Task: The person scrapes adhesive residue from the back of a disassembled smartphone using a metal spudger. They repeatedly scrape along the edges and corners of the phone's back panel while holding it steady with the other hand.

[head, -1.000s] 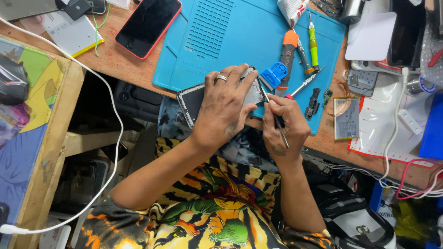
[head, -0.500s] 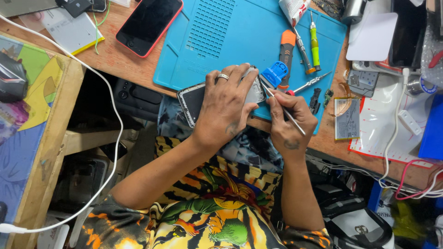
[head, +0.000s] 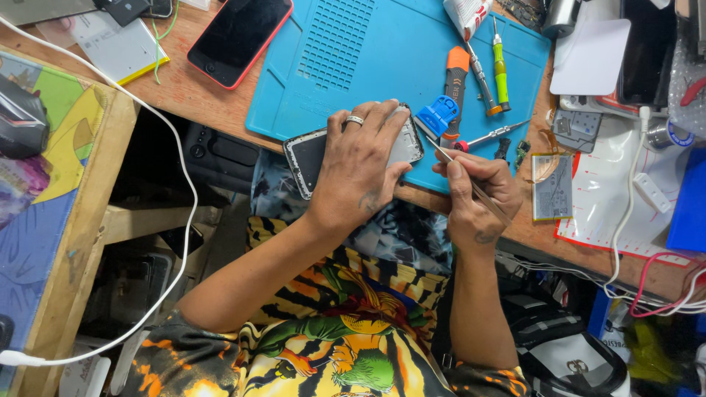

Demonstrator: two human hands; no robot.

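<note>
1. I see an opened dark phone lying flat at the near edge of the blue work mat, partly overhanging the wooden bench toward the person's lap.
2. The left hand lies spread over the phone, fingers pressed flat on it, clamping it to the mat rather than wrapping round it.
3. The right hand, just right of the phone, has its fingers pinched on thin metal tweezers; the tips sit at the phone's right end.
4. The phone's long axis runs left to right along the mat's near edge, its right end tilted slightly away from the person. That right end faces the tweezers. I cannot tell which end is the top, as the palm hides most of it.
5. What could go wrong, in my judgement: the tweezer tips could slip off the phone's edge and scratch or pierce something inside (the angle looks shallow).
6. The overhanging phone could tip toward the lap if the left hand lifted.
7. Small loose parts could be knocked off the mat: beyond the phone's right end lie a blue plastic tool, an orange-handled tool and a green-handled screwdriver, close together.
8. A red-edged phone rests well apart, beyond the mat's far left corner.
</note>
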